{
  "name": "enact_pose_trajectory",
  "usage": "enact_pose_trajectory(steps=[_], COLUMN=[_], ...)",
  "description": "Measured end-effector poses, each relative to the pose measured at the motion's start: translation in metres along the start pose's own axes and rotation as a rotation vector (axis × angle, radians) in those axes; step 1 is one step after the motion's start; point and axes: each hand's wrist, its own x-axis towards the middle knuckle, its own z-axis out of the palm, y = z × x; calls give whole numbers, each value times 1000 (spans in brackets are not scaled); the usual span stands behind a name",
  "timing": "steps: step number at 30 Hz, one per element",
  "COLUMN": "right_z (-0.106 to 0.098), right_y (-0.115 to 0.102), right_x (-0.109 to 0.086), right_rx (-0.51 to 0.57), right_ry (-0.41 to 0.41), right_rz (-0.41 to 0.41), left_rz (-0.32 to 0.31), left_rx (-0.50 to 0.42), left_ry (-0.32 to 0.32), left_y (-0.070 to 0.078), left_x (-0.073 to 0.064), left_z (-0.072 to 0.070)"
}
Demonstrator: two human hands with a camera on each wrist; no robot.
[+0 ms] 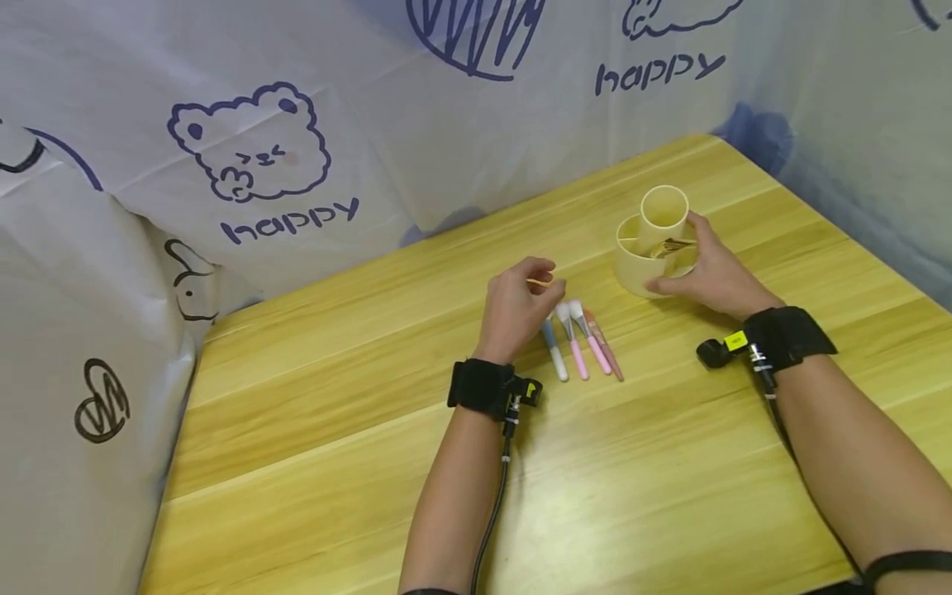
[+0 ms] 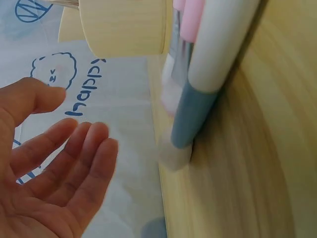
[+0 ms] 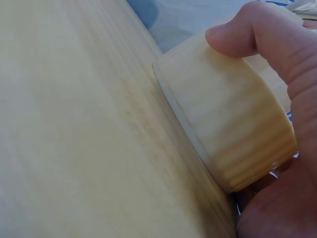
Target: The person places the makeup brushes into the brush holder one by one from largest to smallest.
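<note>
My right hand (image 1: 717, 273) grips a cream round desk organizer (image 1: 638, 274), thumb on the near side and fingers behind it. The organizer stands on the table, with a taller cylinder (image 1: 664, 207) rising at its back. Something gold and brown (image 1: 669, 247) sits in a lower compartment; its kind is unclear. In the right wrist view the thumb presses the organizer's wall (image 3: 223, 109). My left hand (image 1: 516, 306) hovers just beyond the makeup brushes, fingers loosely bent. The left wrist view shows nothing between thumb and fingers. Nearest to it lies a blue-and-white brush (image 2: 213, 54).
Beside that brush lie two pink-handled makeup brushes (image 1: 577, 355) with white bristles and a reddish-brown slim stick (image 1: 606, 351). A white cloth (image 1: 402, 149) with blue drawings hangs behind the wooden table (image 1: 312, 430). Cables run from both wrist bands.
</note>
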Motion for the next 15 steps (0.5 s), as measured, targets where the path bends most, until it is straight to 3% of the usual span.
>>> enact_pose_trajectory(steps=[5,15], right_z=[-1,-2], right_y=[-1,0], right_x=[0,-1], right_rx=[-7,-26], right_ry=[-3,-6], right_rz=[4,11], left_rz=[-53,-177], left_rx=[71,185], left_ry=[-42,-193], left_y=[-3,-11], left_x=[-1,-4], left_z=[-3,-7])
